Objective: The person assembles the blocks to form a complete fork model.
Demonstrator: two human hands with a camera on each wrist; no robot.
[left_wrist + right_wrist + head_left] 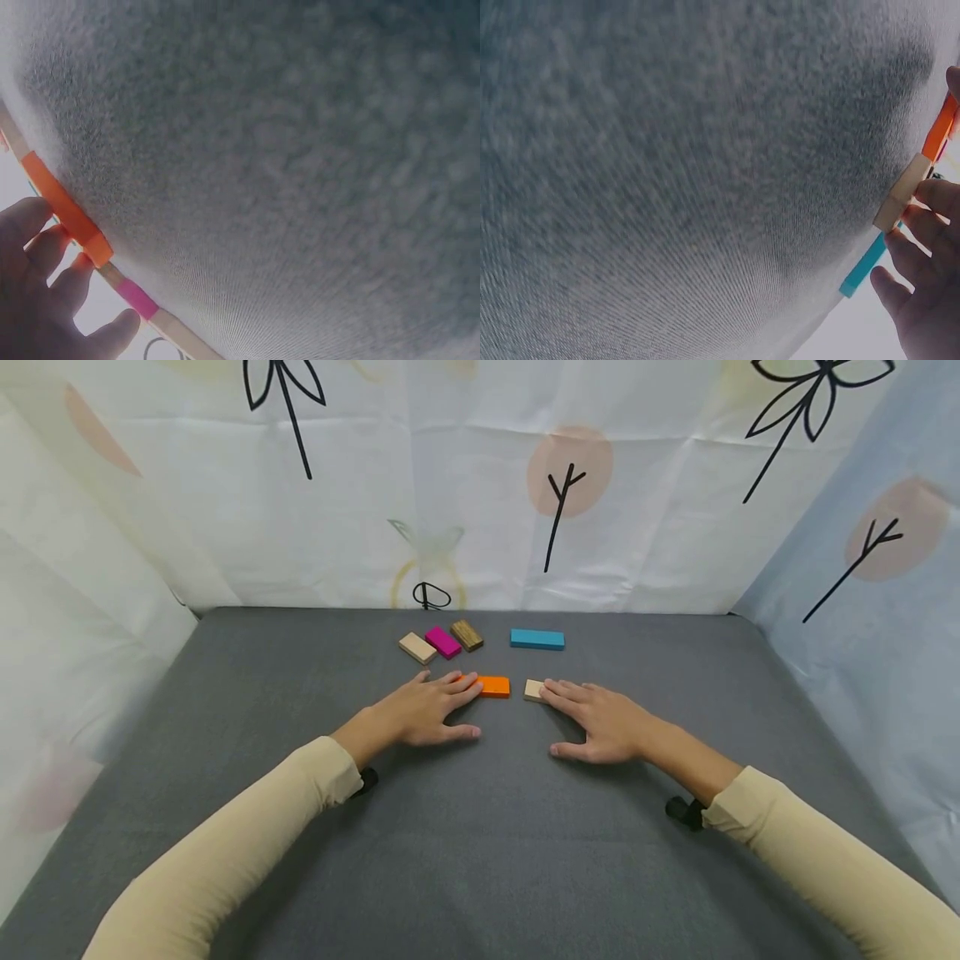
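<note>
Matt, rough grey cloth (480, 843) beneath smooth orange block (496, 687) and pale wood-look block (533, 691).

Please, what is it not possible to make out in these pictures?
Head: left end of orange block, covered by left grip.
Head: right end of near pale block, covered by right grip.
Head: dark wrist pieces, too small, partly behind sleeves.
Both wrist views: each grip's rear, cut off by picture edges.
</note>
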